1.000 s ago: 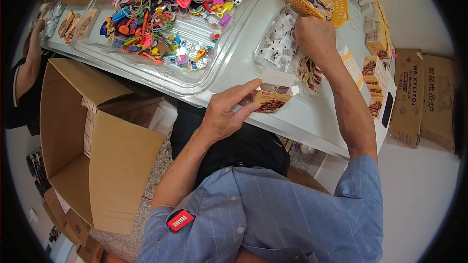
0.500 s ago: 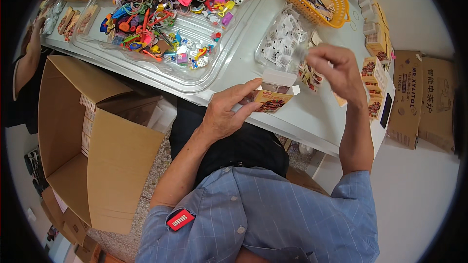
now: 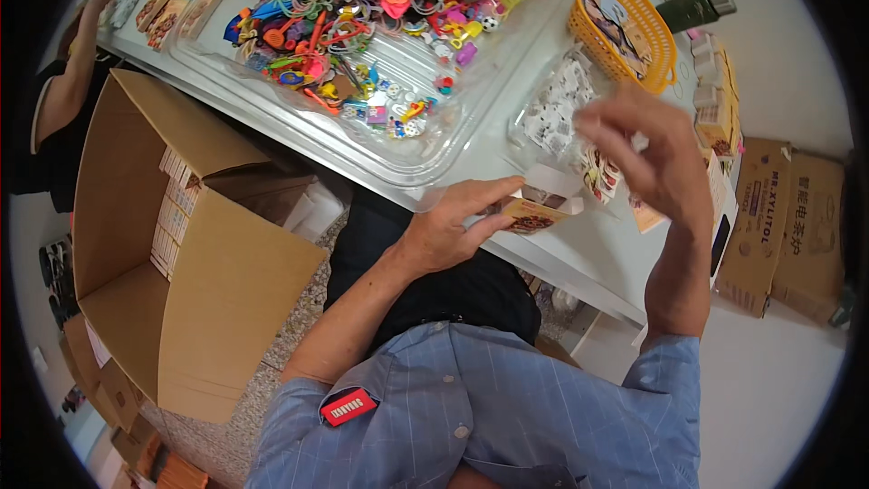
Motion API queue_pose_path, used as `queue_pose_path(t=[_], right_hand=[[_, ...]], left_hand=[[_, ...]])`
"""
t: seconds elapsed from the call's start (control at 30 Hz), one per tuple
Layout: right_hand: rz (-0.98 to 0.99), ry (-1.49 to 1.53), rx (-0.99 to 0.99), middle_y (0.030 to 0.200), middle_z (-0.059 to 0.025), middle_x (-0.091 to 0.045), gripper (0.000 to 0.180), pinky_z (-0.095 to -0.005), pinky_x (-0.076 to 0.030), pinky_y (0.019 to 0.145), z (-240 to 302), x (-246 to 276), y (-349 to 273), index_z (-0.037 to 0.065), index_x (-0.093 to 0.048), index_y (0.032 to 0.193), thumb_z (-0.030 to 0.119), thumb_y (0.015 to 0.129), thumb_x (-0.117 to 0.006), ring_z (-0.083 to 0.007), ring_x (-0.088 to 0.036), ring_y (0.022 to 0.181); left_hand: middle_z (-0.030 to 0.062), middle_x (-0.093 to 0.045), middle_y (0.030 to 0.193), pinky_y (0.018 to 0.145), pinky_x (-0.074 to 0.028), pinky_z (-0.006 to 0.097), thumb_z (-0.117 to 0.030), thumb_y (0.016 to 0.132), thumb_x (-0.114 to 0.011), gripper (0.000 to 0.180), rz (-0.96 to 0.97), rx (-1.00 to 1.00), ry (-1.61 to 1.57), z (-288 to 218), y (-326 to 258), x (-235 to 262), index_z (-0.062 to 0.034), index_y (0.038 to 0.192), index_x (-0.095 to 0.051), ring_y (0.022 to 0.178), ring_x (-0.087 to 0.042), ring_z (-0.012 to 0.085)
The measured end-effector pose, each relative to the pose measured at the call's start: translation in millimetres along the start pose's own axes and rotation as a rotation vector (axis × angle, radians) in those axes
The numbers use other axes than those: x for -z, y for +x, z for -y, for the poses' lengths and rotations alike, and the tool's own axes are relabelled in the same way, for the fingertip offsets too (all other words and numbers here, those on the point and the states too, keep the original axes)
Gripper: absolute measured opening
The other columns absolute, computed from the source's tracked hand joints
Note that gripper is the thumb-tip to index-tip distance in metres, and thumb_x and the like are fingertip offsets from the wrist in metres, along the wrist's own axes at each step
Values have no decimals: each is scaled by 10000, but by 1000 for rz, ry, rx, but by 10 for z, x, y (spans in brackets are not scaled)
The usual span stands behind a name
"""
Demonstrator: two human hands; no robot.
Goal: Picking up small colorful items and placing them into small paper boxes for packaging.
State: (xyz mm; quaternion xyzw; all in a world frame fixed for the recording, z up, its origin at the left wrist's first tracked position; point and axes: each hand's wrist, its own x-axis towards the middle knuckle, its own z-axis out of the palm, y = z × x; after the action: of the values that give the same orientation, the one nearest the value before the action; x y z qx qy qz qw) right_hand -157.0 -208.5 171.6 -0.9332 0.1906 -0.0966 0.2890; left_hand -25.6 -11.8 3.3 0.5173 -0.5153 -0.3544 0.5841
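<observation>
Holding a small open carton (image 3: 536, 210) at the near edge of the white table (image 3: 579, 258), the left hand (image 3: 450, 234) pinches it between thumb and fingers, its white flaps standing up and its printed brown side facing the person. The right hand (image 3: 650, 152) hangs above the table just right of the carton, apart from it, fingers loosely curled; it is blurred, and whether that grip holds anything cannot be told. Below it lie small printed packets (image 3: 600, 174) and, just beyond, a clear bag of white pieces (image 3: 554, 104). An orange basket (image 3: 625, 32) stands farther back near the table's right edge, with a row of small boxes (image 3: 720, 104) along that edge. A large clear tray (image 3: 407, 140) of bright plastic trinkets fills the table to the left, its rim reaching close to the near edge, so the bare strip in front of the carton is narrow. On the floor to the person's left an open cardboard box (image 3: 181, 272) sits against the table, stacked cartons along its inner wall. Another person's arm (image 3: 68, 81) reaches to the table's far left end.
</observation>
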Motion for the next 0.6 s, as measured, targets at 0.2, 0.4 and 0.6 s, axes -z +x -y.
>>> queue_pose_path(t=[0.2,0.4,0.6], right_hand=[[6,-480,241,969,-160,-711,275,-449,-525,855,25,-355,1353,31,-724,1094,207,884,-713,-377,-671,929],[519,-797,19,929,-180,-710,267,-449,-538,857,-286,-835,2083,43,-738,1031,223,833,-736,-361,-682,940],[613,-805,162,868,-176,-696,222,-432,-543,777,-444,-815,2193,21,-731,954,208,834,-717,-344,-686,843]], left_hand=[[153,-723,1138,785,-581,326,2,834,-771,498,-10,-76,16,30,27,19,-32,1313,-640,901,-720,235],[133,-725,1088,775,-553,342,-46,843,-771,471,-29,-106,65,-31,61,42,-64,1299,-652,875,-706,263],[107,-723,1125,796,-552,358,-98,862,-763,473,-25,-125,88,14,35,82,-103,1320,-645,900,-692,264]])
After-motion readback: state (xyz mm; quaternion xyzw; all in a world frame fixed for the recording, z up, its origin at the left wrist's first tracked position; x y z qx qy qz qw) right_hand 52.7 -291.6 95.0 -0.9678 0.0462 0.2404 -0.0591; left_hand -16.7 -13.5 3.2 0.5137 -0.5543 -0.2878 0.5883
